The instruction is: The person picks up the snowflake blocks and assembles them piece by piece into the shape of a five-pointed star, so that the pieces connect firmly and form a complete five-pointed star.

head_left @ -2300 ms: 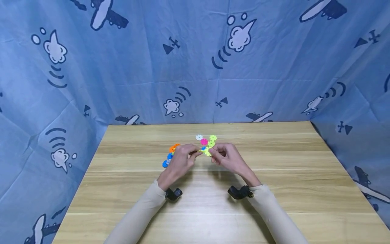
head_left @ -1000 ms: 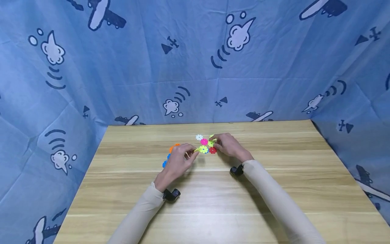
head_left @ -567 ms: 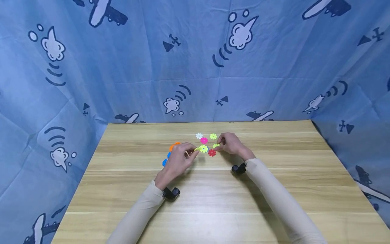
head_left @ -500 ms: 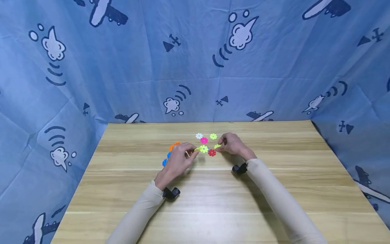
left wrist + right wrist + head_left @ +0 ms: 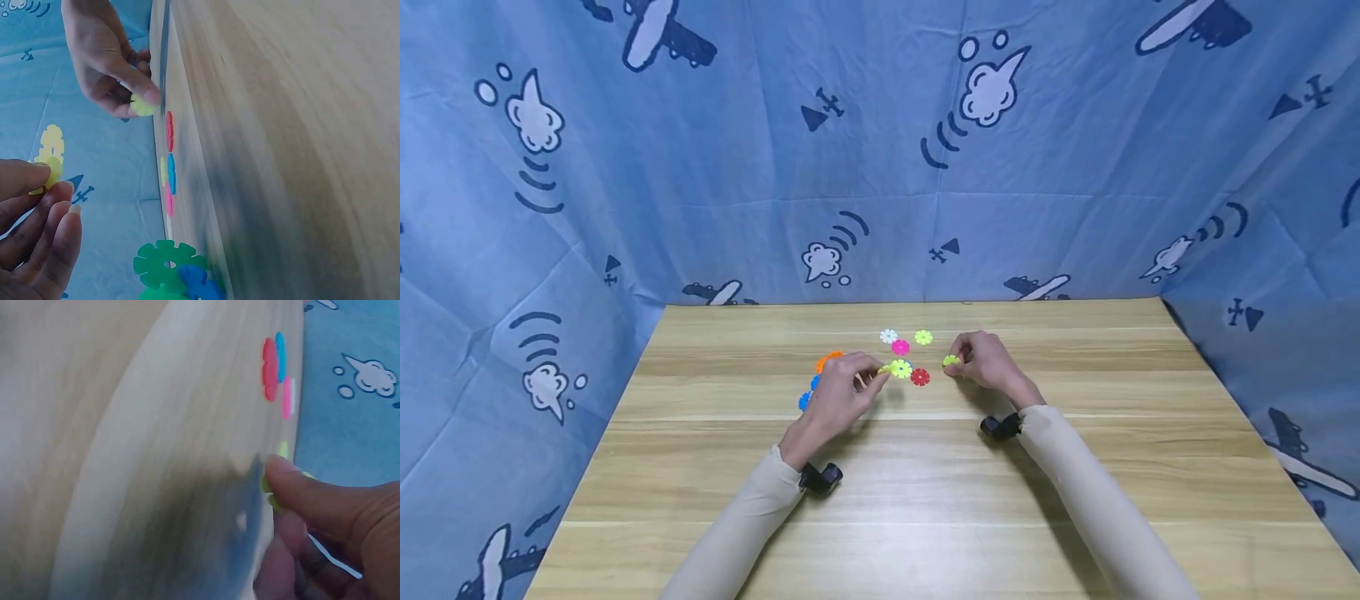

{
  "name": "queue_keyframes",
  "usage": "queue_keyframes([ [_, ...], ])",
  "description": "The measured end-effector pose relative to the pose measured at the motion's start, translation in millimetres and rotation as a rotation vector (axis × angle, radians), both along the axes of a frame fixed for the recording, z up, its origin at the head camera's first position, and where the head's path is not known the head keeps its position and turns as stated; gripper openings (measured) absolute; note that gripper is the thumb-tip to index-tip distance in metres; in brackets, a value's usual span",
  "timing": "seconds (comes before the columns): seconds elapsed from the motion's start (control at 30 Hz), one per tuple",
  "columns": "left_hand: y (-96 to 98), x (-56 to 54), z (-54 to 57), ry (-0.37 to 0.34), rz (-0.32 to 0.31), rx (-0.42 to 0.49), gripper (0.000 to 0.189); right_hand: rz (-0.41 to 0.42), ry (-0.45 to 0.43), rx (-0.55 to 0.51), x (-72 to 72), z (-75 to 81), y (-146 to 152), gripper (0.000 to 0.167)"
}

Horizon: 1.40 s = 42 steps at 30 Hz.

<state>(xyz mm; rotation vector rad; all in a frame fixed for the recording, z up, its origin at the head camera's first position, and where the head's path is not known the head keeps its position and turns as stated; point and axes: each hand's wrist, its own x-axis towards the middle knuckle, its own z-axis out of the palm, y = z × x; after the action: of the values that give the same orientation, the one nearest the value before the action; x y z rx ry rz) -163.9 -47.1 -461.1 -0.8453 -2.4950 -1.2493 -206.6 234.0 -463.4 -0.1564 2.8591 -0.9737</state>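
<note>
My left hand point(image 5: 842, 396) pinches a pair of joined yellow snowflake discs point(image 5: 52, 145) above the table, thumb against fingers. My right hand point(image 5: 988, 362) pinches a single yellow-green snowflake disc point(image 5: 951, 360) to the right, its lower part covered by the fingers in the right wrist view. Between the hands a red disc point(image 5: 920, 377) lies on the table. A blue disc point(image 5: 911, 365) is partly hidden behind the held yellow pair. Farther back lie a pink disc point(image 5: 900, 347), a white disc point(image 5: 888, 336) and another yellow-green disc point(image 5: 923, 337).
Left of my left hand, orange discs point(image 5: 829, 361) and blue discs point(image 5: 806, 401) lie on the wooden table point(image 5: 895, 517), partly hidden by that hand. Green discs point(image 5: 165, 262) show there in the left wrist view. A blue patterned cloth point(image 5: 865, 167) hangs behind the table.
My right hand has left the joined yellow discs, taken a yellow-green disc from the table and drawn it to the right. My left hand keeps its hold, nearly in place.
</note>
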Motion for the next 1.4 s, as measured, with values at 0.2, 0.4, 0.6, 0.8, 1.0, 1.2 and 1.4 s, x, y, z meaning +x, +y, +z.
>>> queue_keyframes([
  [0.2,0.7,0.2,0.7,-0.012,0.0,-0.008,0.009,-0.027,0.12,-0.094,14.0,12.7,-6,0.021],
  [0.4,1.5,0.7,0.6,-0.001,-0.002,-0.003,0.008,0.046,0.134,-0.218,35.8,38.7,-26,0.017],
  [0.6,1.5,2.6,3.4,0.015,-0.004,-0.002,0.008,0.125,0.104,-0.315,49.9,49.8,-44,0.019],
  [0.8,1.9,6.0,6.1,0.015,-0.01,-0.007,0.007,0.145,0.075,-0.338,55.2,47.5,-54,0.022],
  [1.0,1.4,7.5,5.9,0.011,-0.011,-0.026,0.008,0.162,0.045,-0.343,56.3,46.2,-57,0.025],
  [1.2,-0.5,7.5,6.9,0.012,-0.015,-0.036,0.01,0.192,0.015,-0.339,56.0,45.4,-57,0.026],
  [1.4,-0.9,8.2,9.0,0.116,-0.02,-0.056,0.008,0.205,0.023,-0.352,57.2,44.2,-59,0.025],
])
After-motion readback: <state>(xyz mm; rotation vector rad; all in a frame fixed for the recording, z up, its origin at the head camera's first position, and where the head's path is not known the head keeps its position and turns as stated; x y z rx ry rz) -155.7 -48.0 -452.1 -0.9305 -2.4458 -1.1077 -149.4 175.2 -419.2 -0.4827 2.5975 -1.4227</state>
